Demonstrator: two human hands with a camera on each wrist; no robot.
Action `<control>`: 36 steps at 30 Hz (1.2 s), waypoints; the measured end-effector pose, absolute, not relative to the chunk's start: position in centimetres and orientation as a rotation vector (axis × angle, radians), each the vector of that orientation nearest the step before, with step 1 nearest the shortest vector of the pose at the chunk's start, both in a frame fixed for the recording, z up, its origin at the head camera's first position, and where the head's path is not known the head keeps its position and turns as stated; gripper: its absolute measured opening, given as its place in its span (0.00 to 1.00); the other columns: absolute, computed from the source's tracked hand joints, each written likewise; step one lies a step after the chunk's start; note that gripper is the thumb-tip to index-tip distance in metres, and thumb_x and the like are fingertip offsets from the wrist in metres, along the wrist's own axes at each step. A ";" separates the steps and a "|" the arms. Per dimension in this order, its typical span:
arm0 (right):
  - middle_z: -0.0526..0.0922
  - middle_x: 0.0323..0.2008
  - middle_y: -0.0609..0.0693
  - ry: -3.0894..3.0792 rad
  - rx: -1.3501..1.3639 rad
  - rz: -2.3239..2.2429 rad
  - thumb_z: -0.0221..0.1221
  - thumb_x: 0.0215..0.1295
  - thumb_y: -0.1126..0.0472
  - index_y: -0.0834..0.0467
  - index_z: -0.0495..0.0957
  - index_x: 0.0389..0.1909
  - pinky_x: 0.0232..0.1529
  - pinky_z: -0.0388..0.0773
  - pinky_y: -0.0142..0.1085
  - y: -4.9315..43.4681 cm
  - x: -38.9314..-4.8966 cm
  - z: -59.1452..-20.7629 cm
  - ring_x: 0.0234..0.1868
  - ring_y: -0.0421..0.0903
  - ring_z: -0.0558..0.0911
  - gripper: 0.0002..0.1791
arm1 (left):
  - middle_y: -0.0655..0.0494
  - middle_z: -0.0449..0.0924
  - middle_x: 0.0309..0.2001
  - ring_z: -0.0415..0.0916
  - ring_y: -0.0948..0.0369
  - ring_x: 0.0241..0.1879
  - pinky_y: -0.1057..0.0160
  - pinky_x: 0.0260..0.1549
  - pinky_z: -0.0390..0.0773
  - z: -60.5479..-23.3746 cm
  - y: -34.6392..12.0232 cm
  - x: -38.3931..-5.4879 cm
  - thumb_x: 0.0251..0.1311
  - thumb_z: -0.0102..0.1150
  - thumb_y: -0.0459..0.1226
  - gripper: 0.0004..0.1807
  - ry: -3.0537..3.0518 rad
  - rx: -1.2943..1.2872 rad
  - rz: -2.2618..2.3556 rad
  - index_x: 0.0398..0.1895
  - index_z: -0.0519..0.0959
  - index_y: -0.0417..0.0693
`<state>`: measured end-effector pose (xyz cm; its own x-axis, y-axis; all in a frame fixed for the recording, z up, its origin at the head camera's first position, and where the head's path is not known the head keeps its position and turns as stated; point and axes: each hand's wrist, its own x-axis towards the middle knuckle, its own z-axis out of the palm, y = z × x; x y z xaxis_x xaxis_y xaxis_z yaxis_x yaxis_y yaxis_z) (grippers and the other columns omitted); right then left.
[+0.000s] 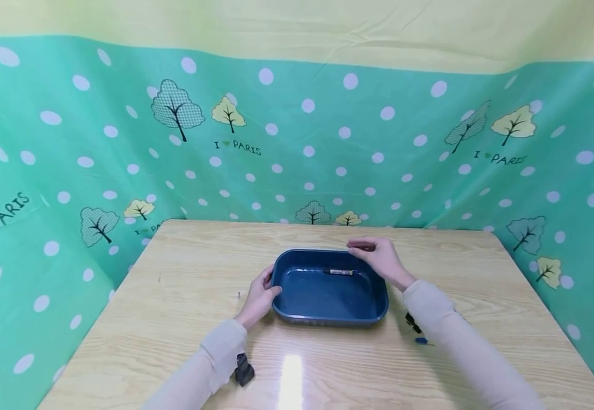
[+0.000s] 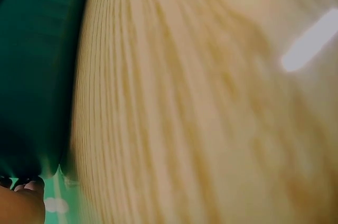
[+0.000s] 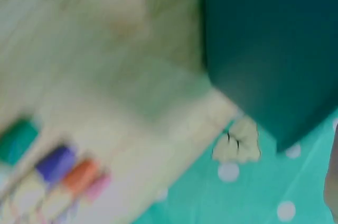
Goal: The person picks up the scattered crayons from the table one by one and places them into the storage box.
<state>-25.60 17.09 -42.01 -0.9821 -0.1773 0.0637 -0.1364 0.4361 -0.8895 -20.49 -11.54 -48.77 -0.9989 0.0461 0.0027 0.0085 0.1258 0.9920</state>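
A dark blue rectangular plastic basin (image 1: 330, 319) stands on the wooden table. At its left end my left hand (image 1: 259, 296) grips the rim, thumb over the inner side and fingers outside; only a bit of that hand (image 2: 24, 200) shows in the left wrist view. Inside the basin, near the back wall, lies a short dark stick with a white printed label (image 1: 341, 272), like a crayon. My right hand (image 1: 381, 259) is over the back right rim, fingers pointing left and nothing visible between them. Whether it touches the rim is unclear.
Several blurred coloured sticks, one with a purple end (image 3: 55, 161), lie on the table in the right wrist view. Beside the right sleeve are a black item (image 1: 412, 323) and a small blue item (image 1: 421, 341). A black device (image 1: 244, 370) sits by the left sleeve. A polka-dot curtain (image 1: 307, 142) hangs behind.
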 end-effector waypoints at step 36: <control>0.80 0.49 0.60 2.712 -0.084 -1.222 0.61 0.57 0.55 0.65 0.73 0.54 0.52 0.77 0.45 33.0 -23.3 -48.2 0.50 0.55 0.79 0.26 | 0.35 0.57 0.66 0.58 0.44 0.65 0.49 0.63 0.62 -49.0 -11.6 -20.8 0.53 0.47 0.23 0.33 2.309 -0.037 2.024 0.66 0.56 0.34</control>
